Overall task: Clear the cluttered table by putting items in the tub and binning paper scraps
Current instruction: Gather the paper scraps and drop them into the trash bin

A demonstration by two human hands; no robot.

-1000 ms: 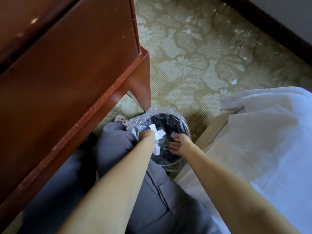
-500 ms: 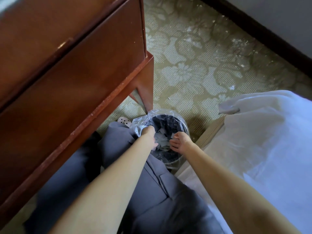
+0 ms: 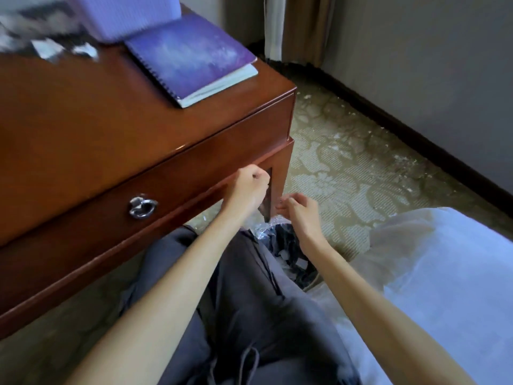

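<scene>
A small bin [image 3: 288,247] lined with clear plastic stands on the floor by the table leg, with white paper scraps [image 3: 294,262] inside it. My left hand [image 3: 248,187] is a loose fist in front of the wooden table's [image 3: 83,129] front corner, above the bin. My right hand [image 3: 299,211] hangs over the bin with its fingers apart and nothing in them. A purple spiral notebook [image 3: 191,56] lies at the table's right end. A lilac tub [image 3: 125,15] stands behind it, blurred. Paper scraps [image 3: 63,50] lie on the tabletop at the far left.
A drawer with a metal ring pull [image 3: 143,208] faces me. My grey-trousered legs [image 3: 249,301] reach under the table. A bed with white sheets [image 3: 430,273] lies on my right. Patterned carpet [image 3: 347,168] runs to a dark skirting board and curtains.
Both hands have risen out of the bin; the scraps they held now lie inside it. My view has tilted up, bringing the tabletop, notebook and tub into sight.
</scene>
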